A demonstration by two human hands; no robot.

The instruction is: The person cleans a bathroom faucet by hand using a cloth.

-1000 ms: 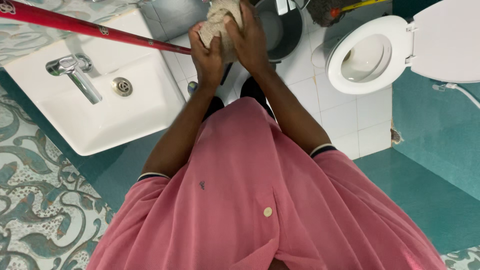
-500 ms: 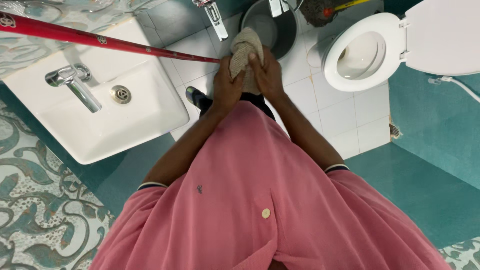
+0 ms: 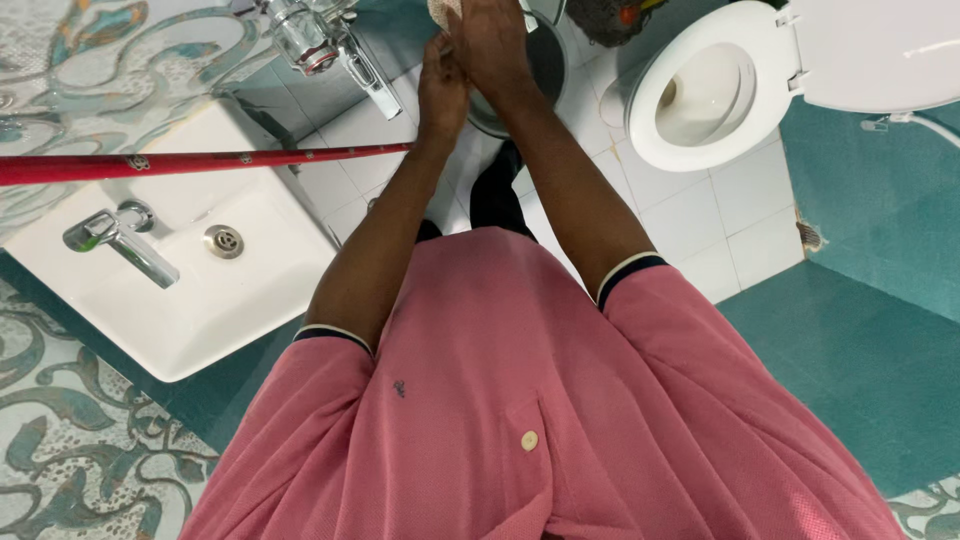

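Looking down from my head camera, I have both arms stretched out ahead of me over the white floor tiles [image 3: 745,190]. My left hand [image 3: 442,85] and my right hand [image 3: 490,45] are pressed together at the top edge of the frame, both clamped on a beige cloth [image 3: 445,8], of which only a small corner shows above my fingers; the rest is cut off by the frame. The cloth is held directly above a grey bucket [image 3: 545,70] that stands on the tiles, just below a chrome wall tap [image 3: 320,45]. A red mop handle [image 3: 200,162] runs level from the left edge toward my left forearm, crossing over the back corner of the white washbasin [image 3: 230,300], which has its own chrome faucet [image 3: 115,240] and a round drain [image 3: 224,241]. To the right of the bucket sits a white toilet [image 3: 700,100] with its lid up, and beside it the wall is teal. My pink polo shirt [image 3: 530,400] fills the lower half of the view.
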